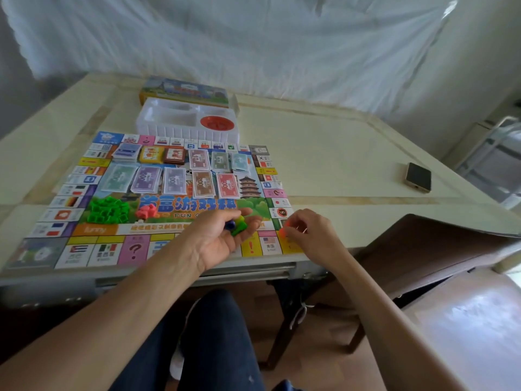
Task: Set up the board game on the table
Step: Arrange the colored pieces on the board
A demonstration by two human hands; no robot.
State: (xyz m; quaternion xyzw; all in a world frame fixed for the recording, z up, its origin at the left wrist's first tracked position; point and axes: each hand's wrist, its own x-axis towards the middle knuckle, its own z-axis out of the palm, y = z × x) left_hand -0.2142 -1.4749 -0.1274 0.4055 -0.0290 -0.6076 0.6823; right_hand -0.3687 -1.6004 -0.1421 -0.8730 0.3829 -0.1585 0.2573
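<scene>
The colourful game board [84,193] lies flat on the table's near left part. Paper money stacks [174,180] and card decks [152,154] are laid out across its middle. A pile of green houses [108,210] and a few red hotels [146,211] sit near its centre. My left hand [222,235] hovers palm up over the board's near edge, cupping green and blue player pawns [236,225]. My right hand [310,232] pinches an orange-red pawn [284,230] at the board's near right corner.
A white plastic tray [169,128] holding a red disc [217,123] stands behind the board, with the game box [183,90] beyond it. A phone [418,176] lies on the table at right. A brown chair [428,249] stands by the near right edge.
</scene>
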